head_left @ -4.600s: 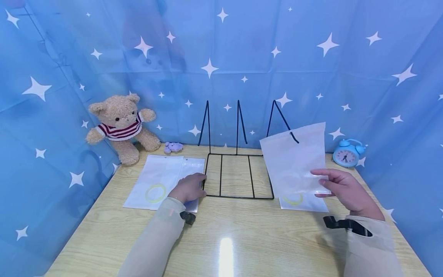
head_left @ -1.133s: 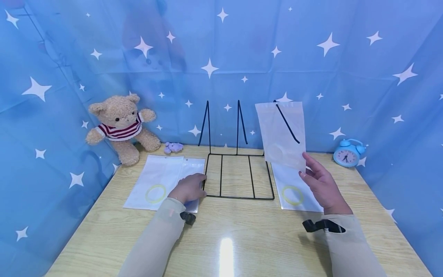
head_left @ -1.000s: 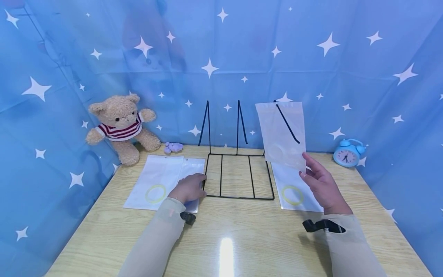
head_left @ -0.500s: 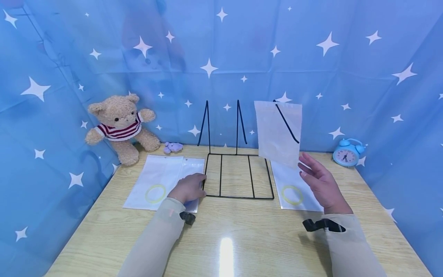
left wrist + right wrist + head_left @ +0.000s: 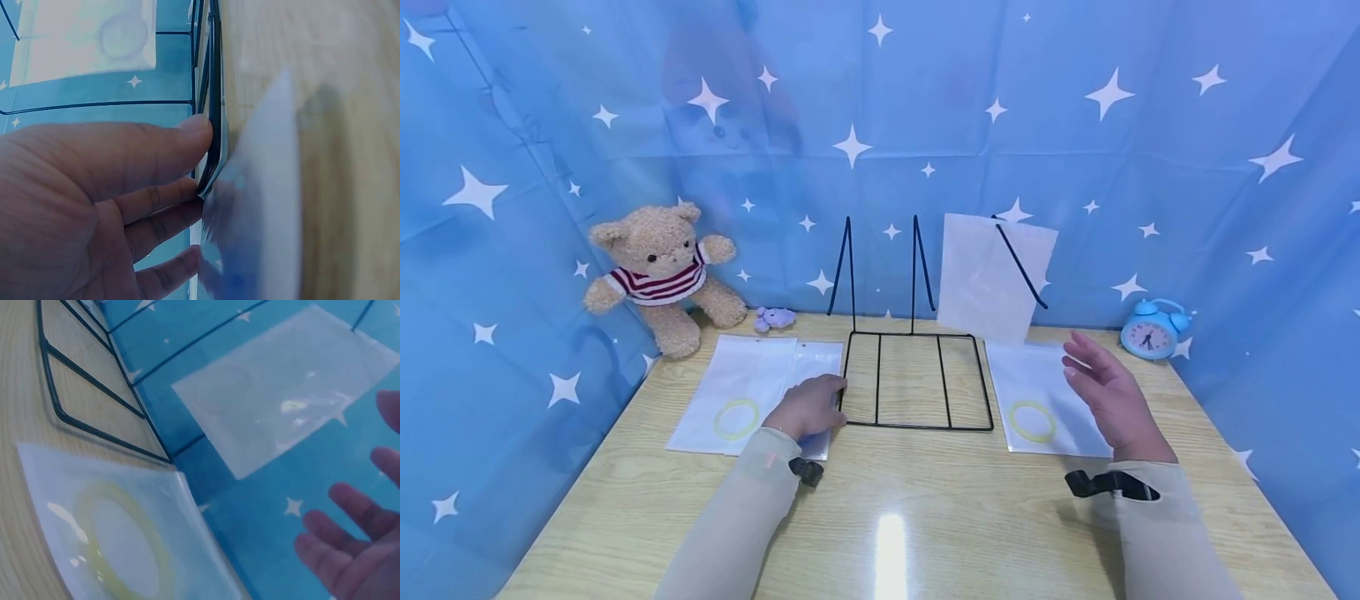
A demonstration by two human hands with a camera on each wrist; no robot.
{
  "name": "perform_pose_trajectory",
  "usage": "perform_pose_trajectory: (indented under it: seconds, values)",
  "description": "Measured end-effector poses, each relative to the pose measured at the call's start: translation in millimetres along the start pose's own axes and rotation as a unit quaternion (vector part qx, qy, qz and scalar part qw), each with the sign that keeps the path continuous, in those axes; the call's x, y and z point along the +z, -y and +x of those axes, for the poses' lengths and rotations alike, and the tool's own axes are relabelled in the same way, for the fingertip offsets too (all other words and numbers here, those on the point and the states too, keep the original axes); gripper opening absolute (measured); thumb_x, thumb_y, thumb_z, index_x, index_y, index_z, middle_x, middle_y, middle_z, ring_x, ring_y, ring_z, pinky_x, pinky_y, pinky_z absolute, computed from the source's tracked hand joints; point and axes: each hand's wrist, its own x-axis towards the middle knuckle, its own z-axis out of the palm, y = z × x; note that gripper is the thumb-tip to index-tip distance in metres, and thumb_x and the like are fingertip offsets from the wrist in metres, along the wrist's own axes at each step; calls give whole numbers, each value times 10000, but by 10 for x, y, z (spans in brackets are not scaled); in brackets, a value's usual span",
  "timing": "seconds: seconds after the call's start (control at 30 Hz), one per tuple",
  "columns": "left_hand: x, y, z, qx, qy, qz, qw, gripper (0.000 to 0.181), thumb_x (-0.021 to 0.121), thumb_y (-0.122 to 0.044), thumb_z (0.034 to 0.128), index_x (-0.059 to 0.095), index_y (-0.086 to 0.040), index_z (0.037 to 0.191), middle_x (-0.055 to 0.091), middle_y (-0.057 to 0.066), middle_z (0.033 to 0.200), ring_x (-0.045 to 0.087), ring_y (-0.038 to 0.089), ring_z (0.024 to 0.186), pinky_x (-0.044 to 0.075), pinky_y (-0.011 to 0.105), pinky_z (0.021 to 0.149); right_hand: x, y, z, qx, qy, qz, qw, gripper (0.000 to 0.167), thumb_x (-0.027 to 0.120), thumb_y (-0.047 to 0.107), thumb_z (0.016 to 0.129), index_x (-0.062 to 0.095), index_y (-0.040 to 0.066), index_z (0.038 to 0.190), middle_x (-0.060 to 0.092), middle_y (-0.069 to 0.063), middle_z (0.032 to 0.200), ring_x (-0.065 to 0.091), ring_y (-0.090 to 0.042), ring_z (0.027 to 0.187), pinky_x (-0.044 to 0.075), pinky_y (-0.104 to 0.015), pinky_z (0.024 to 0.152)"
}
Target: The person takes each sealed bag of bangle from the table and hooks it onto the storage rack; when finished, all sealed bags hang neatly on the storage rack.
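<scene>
White bag (image 5: 985, 279) on the right hook (image 5: 1022, 267) of the wire rack (image 5: 917, 427), near the tabletop's (image 5: 985, 525) back edge

Left hand (image 5: 807, 408) pinches the rack; right hand (image 5: 1110, 396), grip loose, just apart from the bag.

Head view bright | glare on table (image 5: 955, 517) (one white streak) | left-wrist foreground blurred

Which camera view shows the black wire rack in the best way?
The head view, where the rack shows its base and three hooks, though the left hand and the hanging bag cover small parts. The left wrist view shows only cropped pieces; the right wrist view, part of the base and cropped hooks.
</scene>
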Motion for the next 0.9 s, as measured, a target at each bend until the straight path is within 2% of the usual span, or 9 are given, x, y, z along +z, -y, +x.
perform_pose_trajectory:
  seconds: [0.13,0.2,0.4,0.5,0.7,0.9]
  values:
    - [-5,-8,0,6,-20,19,10000,690,782,-233,919,535,-104,1551,509,110,1608,467,378,1485,342,667,1203,-83,-17,16,343,-91,-201,9992,714,545,482,1083,186,382,1692,260,-150,1740,318,-438,1558,348,-627,1215]
    - [-8,-3,4,0,-25,44,10000,691,784,-238,920,534,-106,1552,508,109,1610,467,380,1485,343,669,1202,-125,-26,13,542,-75,-312,9980,761,555,517,1069,163,353,1701,242,-176,1740,284,-480,1558,330,-697,1194]
    - [-13,14,0,-39,-13,3,10000,690,792,-228,915,542,-102,1546,517,116,1602,467,386,1483,339,669,1203,-258,-97,8,878,343,-624,9936,883,579,566,1042,124,217,1713,227,-262,1720,267,-531,1541,334,-713,1180]
    - [-10,16,2,-36,-12,-20,10000,690,791,-225,914,541,-100,1545,515,117,1603,464,385,1486,338,666,1205,-304,-132,14,936,479,-945,9900,925,592,583,1030,119,171,1711,236,-316,1695,289,-564,1513,363,-719,1157]
    - [-6,13,2,-20,-9,4,10000,689,790,-229,918,539,-104,1547,512,112,1606,463,379,1487,336,669,1205,-380,-216,21,1008,725,-1725,9772,969,594,614,1017,143,93,1699,277,-390,1635,302,-611,1463,383,-739,1103]
    - [-4,-2,-3,-16,-11,13,10000,687,792,-231,919,541,-109,1547,514,105,1605,470,376,1483,343,670,1201,-402,-254,48,1407,1018,-2151,9610,990,641,584,1003,173,34,1679,260,-420,1613,322,-619,1428,387,-745,1100]
